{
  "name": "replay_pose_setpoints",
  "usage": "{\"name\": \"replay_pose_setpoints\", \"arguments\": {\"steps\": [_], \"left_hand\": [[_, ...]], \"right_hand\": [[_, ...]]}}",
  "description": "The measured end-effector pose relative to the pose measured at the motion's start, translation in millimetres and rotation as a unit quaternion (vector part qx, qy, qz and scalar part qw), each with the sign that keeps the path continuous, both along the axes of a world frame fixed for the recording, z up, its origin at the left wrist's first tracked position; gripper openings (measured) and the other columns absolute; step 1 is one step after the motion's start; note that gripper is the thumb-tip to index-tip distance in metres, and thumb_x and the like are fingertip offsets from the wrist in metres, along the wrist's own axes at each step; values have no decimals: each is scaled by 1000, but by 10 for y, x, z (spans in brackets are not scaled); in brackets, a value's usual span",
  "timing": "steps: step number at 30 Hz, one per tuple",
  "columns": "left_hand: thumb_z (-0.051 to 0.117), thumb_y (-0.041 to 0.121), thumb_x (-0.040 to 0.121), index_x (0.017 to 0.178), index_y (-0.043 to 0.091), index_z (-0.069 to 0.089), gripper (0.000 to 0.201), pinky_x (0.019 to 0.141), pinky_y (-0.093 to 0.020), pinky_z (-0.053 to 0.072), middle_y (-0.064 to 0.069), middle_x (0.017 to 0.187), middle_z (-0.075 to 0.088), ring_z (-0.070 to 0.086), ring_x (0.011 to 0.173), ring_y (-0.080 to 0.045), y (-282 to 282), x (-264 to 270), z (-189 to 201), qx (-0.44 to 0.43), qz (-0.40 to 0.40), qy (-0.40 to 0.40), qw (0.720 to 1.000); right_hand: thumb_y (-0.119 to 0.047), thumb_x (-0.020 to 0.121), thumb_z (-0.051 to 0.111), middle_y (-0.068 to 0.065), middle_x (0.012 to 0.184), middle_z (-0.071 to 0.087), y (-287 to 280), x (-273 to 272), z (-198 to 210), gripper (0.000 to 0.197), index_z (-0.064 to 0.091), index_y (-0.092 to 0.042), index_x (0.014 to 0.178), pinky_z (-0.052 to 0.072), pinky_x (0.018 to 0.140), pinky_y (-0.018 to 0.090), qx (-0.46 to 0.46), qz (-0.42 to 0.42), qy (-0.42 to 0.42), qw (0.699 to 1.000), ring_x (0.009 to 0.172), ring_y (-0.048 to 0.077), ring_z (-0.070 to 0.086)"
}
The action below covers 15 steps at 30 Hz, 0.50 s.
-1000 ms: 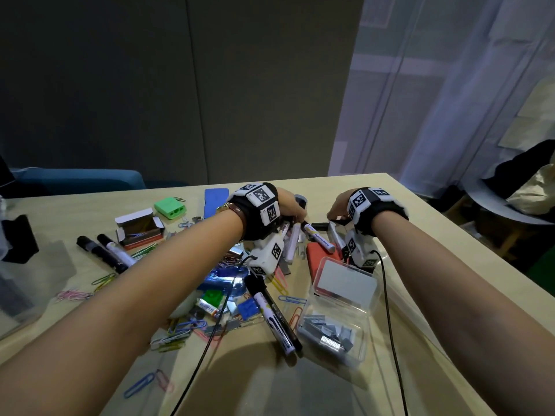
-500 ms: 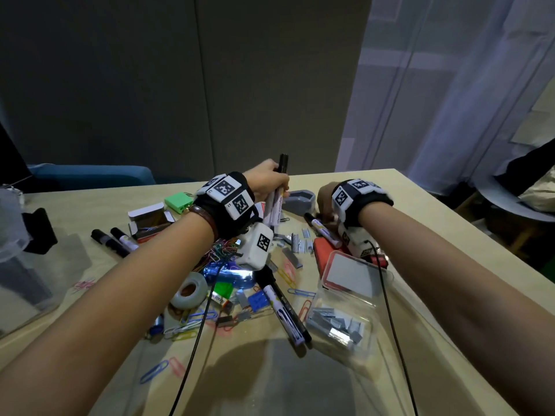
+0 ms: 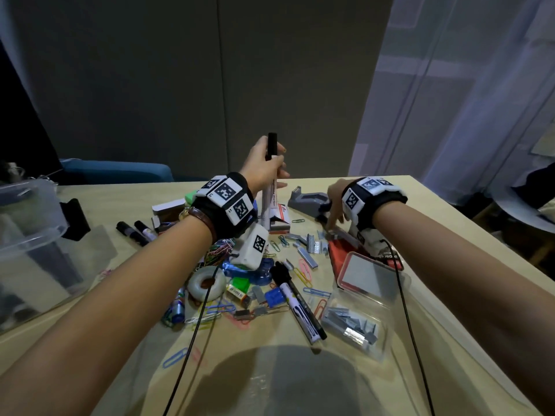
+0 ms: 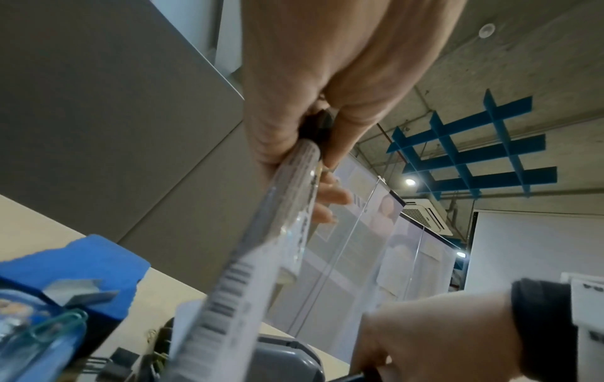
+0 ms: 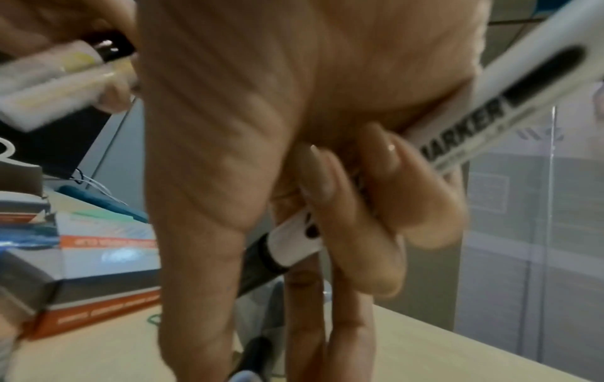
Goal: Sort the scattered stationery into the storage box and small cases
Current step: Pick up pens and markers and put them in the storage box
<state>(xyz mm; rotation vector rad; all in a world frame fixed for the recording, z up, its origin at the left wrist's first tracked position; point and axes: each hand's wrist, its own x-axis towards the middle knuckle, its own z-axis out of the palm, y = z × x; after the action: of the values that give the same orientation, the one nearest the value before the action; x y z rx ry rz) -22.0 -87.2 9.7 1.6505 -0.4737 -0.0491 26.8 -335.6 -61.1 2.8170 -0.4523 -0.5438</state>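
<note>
White plastic barrels with black caps fill my left hand [image 3: 264, 169]: its fingers [image 4: 336, 196] are curled round a bundle of markers [image 3: 268, 190], held upright above the tape dispenser [image 3: 309, 199]. How many markers are in the bundle I cannot tell. My right hand [image 3: 336, 202] is low on the counter [image 3: 375, 385], just right of the tape dispenser. In the right wrist view its fingers [image 5: 376, 206] wrap one more marker [image 5: 490, 108] across the palm, while the straight fingertips reach down to something dark on the counter that I cannot identify.

Going outward from the tape dispenser, the mess is big. Toward me lie loose staple strips [image 3: 309, 247], coloured paper clips [image 3: 303, 271], two more markers on the counter [image 3: 297, 304], a roll of tape [image 3: 207, 283], a battery [image 3: 177, 310] and a blue clip [image 3: 274, 297]. Near right of these stands a small clear case [image 3: 357, 322] with its lid open and staples inside. Far left of the tape dispenser is the big clear storage box [image 3: 30, 217]; what it holds I cannot see well. Two dark markers [image 3: 135, 231] lie between it and the pile.

I judge the task is at an early stage: some staples are in their case, the markers are only being collected, and clips, tape and the small things still wait.
</note>
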Motion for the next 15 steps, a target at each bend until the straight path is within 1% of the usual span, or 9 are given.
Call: {"name": "replay_pose_setpoints", "arguments": {"steps": [1,4,6,8,10,11,12,13,15], "left_hand": [[40,2,100,108,11,45,13,58,-32,54,-5,81,54,58,63,-14,37,-6,11,-6,0,5,1000],[38,1,100,123,15,40,27,53,-30,45,-5,75,54,49,55,-13,187,-19,32,-24,1,-9,1000],[39,1,100,135,28,31,45,53,-28,46,-4,73,51,47,55,-11,314,-44,53,-27,6,-31,999],[40,1,100,135,37,29,52,56,-25,46,-3,73,48,47,58,-10,424,-70,61,-19,15,-74,997],[42,3,99,128,37,34,45,59,-27,46,-2,75,46,46,60,-11,507,-91,20,-3,22,-114,993],[43,5,99,124,34,36,39,61,-30,47,-1,78,45,45,61,-13,540,-105,-20,7,23,-133,991],[44,7,99,122,31,37,34,61,-33,47,0,81,44,45,62,-14,563,-122,-68,24,25,-152,988],[45,9,99,122,28,37,31,61,-36,48,-1,83,44,46,62,-15,581,-139,-127,45,25,-171,984],[45,13,100,124,23,35,29,62,-42,51,-6,86,44,47,64,-19,609,-184,-222,83,27,-194,977]], "right_hand": [[-47,35,89,4,67,64,-126,183,-151,58,71,-15,80,56,65,49,12,10,1,1000,62,26,66],[-47,16,78,13,68,67,74,57,-60,61,70,-13,67,51,64,67,9,24,34,999,63,32,68],[-42,27,80,12,65,66,106,79,-58,41,64,-14,53,49,64,68,5,43,13,999,60,30,65],[-46,38,84,11,68,66,359,-130,178,36,64,-19,52,53,69,62,-9,46,-8,999,64,32,67],[-46,45,87,8,71,66,509,-176,305,39,63,-16,55,56,75,50,24,46,-18,998,70,32,67],[-45,46,86,8,71,66,564,-166,352,39,64,-14,55,56,75,50,19,41,-27,999,70,32,67],[-44,51,83,7,68,66,699,-289,468,39,63,-11,54,57,74,47,22,37,-45,998,68,31,66],[-44,61,78,6,66,64,857,-448,599,40,61,-9,55,56,71,38,30,45,-57,997,66,28,64],[-44,79,68,6,68,60,1033,-645,746,39,61,-7,71,47,59,26,35,60,-91,993,67,27,58]]}}
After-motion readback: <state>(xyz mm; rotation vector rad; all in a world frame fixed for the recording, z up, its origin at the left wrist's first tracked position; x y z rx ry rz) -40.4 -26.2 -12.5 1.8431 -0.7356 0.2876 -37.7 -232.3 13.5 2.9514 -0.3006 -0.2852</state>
